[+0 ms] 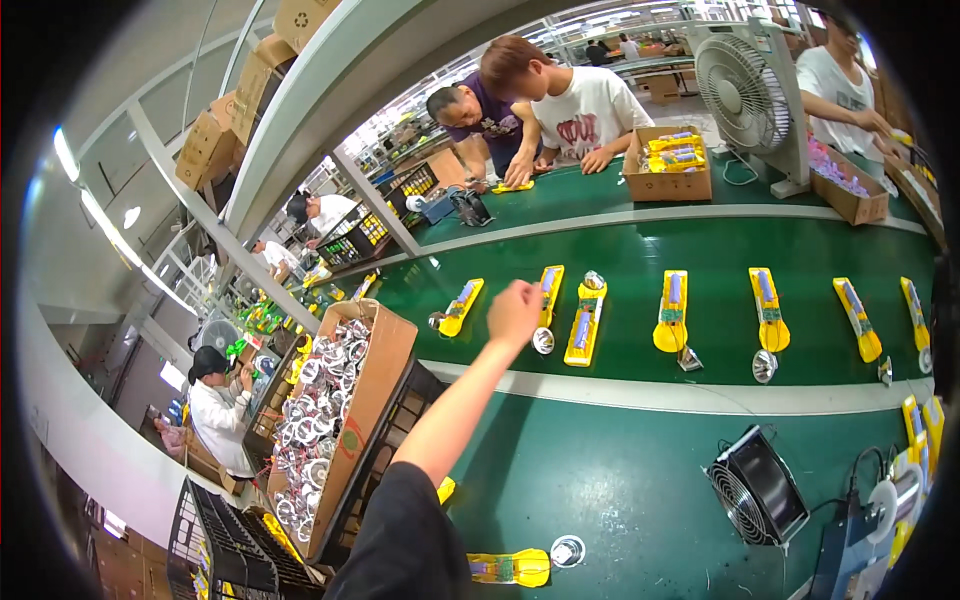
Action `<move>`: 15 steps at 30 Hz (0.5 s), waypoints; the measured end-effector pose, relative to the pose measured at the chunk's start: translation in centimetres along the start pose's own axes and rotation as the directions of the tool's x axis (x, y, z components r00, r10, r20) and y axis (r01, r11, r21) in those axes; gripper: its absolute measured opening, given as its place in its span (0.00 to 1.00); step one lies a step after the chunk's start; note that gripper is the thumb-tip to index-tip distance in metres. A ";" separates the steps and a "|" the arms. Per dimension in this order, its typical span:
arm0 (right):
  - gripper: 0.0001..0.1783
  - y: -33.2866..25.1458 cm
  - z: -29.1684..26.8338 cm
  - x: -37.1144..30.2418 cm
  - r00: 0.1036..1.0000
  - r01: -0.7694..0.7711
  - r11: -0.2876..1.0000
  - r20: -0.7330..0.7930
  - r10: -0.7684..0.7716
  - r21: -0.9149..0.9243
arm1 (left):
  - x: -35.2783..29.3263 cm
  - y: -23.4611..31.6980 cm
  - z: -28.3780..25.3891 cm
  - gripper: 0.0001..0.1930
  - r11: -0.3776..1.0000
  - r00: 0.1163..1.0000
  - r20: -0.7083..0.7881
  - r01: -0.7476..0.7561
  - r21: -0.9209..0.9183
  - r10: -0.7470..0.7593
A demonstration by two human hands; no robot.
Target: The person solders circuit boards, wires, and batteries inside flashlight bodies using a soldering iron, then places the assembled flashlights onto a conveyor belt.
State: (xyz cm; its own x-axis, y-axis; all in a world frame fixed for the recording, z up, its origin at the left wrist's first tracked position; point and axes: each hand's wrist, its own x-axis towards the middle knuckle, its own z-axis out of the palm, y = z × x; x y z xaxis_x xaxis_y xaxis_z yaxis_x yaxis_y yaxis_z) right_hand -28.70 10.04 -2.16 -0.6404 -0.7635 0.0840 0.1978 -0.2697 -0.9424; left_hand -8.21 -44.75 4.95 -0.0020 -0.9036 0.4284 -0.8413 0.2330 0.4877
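Observation:
My left hand [514,311] reaches out over the green conveyor belt [640,255] on a bare forearm with a black sleeve. Its fingers curl downward, and I cannot make out whether they hold anything. It hovers beside a yellow torch half [550,283] and just above a silver reflector cup [543,341]. Another yellow torch half [584,332] lies immediately to its right, and one more [460,306] to its left. My right hand is out of view.
Several more yellow torch halves [672,310] and reflector cups [765,366] line the belt rightward. An open carton of silver reflectors [335,420] stands at my left. A small black fan [757,486] sits on the near table. Across the belt, people work beside a parts box [668,170] and a white fan [750,92].

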 end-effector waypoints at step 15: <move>0.12 -1.3 3.4 3.7 0.985 -0.164 0.951 -0.089 0.146 -0.262 | 6.7 -13.4 -2.8 0.22 0.641 0.865 0.067 0.314 0.700 -0.497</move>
State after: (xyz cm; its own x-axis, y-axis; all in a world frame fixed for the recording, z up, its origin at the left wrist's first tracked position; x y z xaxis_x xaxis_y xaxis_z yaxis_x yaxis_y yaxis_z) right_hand -28.83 5.53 0.48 -0.6680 -0.7394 -0.0835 0.0988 0.0231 -0.9948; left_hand 4.60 -52.89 3.39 0.3800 -0.9217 0.0774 -0.9186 -0.3859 -0.0854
